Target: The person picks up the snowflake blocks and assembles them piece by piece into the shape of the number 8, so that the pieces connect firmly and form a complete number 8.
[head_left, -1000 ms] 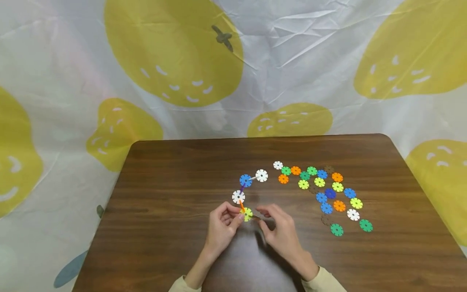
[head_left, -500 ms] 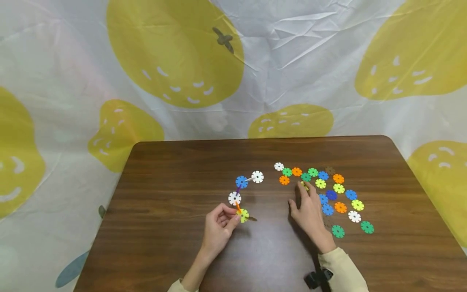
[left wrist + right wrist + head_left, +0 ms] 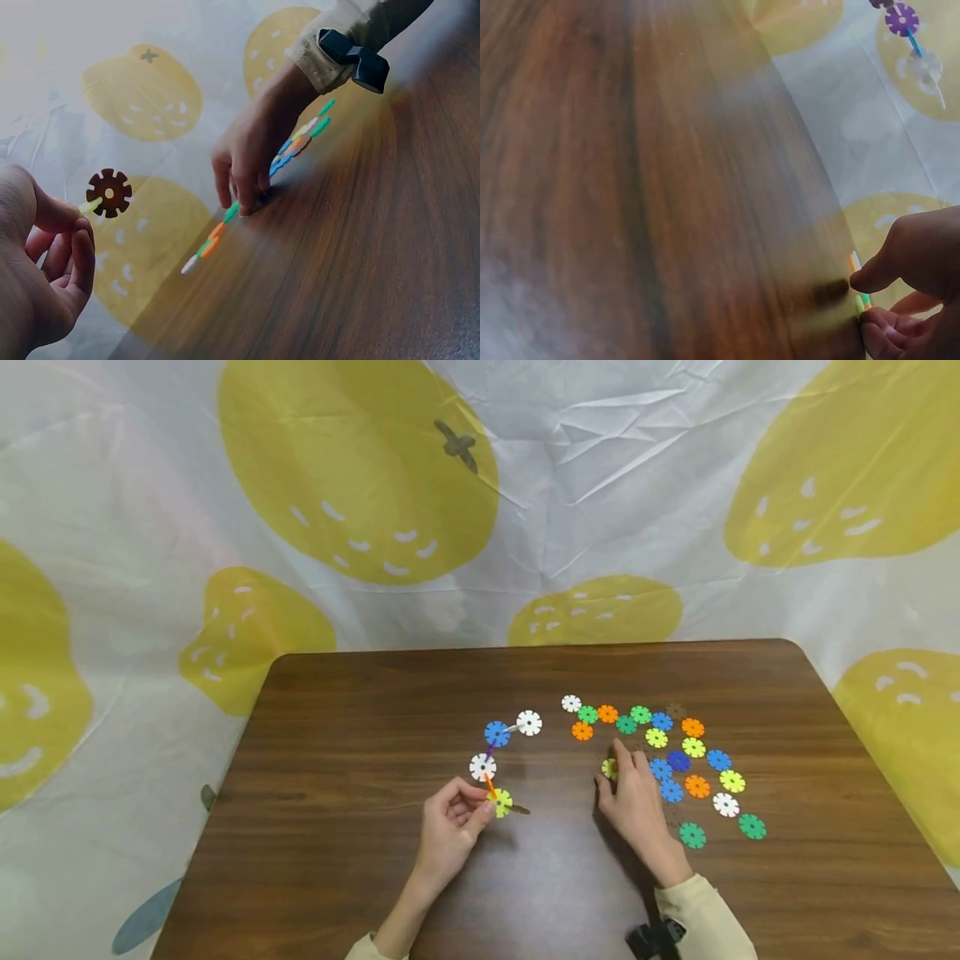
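My left hand [image 3: 450, 827] pinches a yellow-green notched plastic disc [image 3: 501, 804], part of a chain of interlocked discs held above the table. A brown disc [image 3: 120, 201] is slotted at its near end, seen face-on in the left wrist view. Beyond the pinch run an orange disc [image 3: 491, 786], a white disc [image 3: 475, 768], a purple one, a blue disc [image 3: 495, 737] and a white end disc [image 3: 529, 717]. My right hand [image 3: 637, 802] touches a loose yellow-green disc [image 3: 607, 768] on the table with its fingertips, thumb apart; the fingers partly cover it.
Several loose discs in green, orange, blue, white, yellow and brown lie flat on the wooden table [image 3: 360, 727], right of centre, such as an orange disc [image 3: 697, 787]. Behind the table's far edge hangs a lemon-print cloth [image 3: 420, 610].
My right hand left the chain and reached right to the loose discs. There it drew a yellow-green disc toward me and slightly left. The left hand shifted slightly left, keeping its pinch.
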Available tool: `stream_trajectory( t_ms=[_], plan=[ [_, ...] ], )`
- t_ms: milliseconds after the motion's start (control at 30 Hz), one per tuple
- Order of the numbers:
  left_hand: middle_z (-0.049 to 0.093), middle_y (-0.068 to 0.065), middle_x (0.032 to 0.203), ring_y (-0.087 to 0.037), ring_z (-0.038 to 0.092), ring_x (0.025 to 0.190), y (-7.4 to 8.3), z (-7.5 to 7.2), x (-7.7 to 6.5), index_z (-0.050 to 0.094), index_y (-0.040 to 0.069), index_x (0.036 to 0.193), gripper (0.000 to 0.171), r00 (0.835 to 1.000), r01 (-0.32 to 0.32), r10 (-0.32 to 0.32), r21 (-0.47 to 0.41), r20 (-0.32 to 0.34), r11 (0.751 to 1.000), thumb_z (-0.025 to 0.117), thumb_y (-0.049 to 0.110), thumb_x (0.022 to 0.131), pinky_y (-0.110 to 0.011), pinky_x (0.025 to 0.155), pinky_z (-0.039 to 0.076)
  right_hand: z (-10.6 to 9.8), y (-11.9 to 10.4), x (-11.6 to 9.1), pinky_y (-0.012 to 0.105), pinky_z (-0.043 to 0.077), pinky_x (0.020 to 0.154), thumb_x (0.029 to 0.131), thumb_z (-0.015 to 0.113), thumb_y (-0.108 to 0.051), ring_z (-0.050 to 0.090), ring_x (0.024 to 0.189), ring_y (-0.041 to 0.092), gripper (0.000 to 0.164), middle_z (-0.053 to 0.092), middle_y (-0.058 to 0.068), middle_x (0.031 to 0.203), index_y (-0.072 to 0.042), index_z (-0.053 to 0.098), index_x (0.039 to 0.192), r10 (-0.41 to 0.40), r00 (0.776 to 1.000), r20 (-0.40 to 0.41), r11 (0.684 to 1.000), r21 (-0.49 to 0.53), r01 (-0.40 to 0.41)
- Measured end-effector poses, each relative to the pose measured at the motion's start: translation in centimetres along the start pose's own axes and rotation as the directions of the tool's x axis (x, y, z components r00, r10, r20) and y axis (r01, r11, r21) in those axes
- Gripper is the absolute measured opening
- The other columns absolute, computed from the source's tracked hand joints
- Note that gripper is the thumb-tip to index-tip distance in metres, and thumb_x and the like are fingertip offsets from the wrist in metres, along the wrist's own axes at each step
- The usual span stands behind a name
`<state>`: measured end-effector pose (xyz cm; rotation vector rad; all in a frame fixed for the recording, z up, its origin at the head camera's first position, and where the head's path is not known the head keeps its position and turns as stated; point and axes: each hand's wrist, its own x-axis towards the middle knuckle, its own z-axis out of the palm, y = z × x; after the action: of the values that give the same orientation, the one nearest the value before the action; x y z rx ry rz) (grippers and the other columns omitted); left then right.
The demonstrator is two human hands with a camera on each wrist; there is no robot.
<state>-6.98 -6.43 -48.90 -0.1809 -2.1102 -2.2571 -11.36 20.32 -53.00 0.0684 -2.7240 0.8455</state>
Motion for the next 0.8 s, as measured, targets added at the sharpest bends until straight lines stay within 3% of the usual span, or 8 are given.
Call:
stream_trajectory(
  t_ms=[233, 567, 800],
  plan=[
    [0.065, -0.03, 0.086, -0.009, 0.066, 0.07, 0.3, -0.2, 0.0, 0.059, -0.017, 0.093, 0.013, 1.0, 0.019, -0.02, -0.012, -0.005, 1.0, 0.068, -0.016, 0.083, -0.022, 0.064, 0.06, -0.4, -0.3, 0.0, 0.038, 0.043, 0.063, 0.087, 0.07, 0.0, 0.052, 0.077, 0.032, 0.037, 0.055, 0.027, 0.1, 0.014, 0.062, 0.121, 0.084, 0.994, 0.076, 0.996, 0.011, -0.085],
    [0.065, -0.031, 0.088, -0.008, 0.066, 0.071, 0.5, -0.4, 0.4, 0.059, -0.018, 0.094, 0.014, 1.0, 0.025, -0.025, -0.036, -0.009, 0.999, 0.067, -0.016, 0.083, -0.022, 0.066, 0.06, -1.1, -0.6, 0.2, 0.034, 0.044, 0.065, 0.081, 0.067, 0.002, 0.056, 0.085, 0.032, 0.023, 0.048, 0.025, 0.106, -0.003, 0.063, 0.103, 0.109, 0.978, 0.178, 0.992, 0.037, -0.117],
    [0.064, -0.03, 0.088, -0.006, 0.065, 0.072, 0.6, -0.4, 0.6, 0.058, -0.019, 0.094, 0.014, 1.0, 0.015, -0.016, -0.048, -0.021, 0.999, 0.067, -0.016, 0.083, -0.017, 0.066, 0.057, -0.9, -0.9, -0.3, 0.028, 0.038, 0.054, 0.079, 0.067, 0.007, 0.05, 0.063, 0.018, 0.026, 0.061, 0.009, 0.075, -0.009, 0.06, 0.098, 0.039, 0.991, 0.129, 0.995, 0.085, -0.05]
  ],
)
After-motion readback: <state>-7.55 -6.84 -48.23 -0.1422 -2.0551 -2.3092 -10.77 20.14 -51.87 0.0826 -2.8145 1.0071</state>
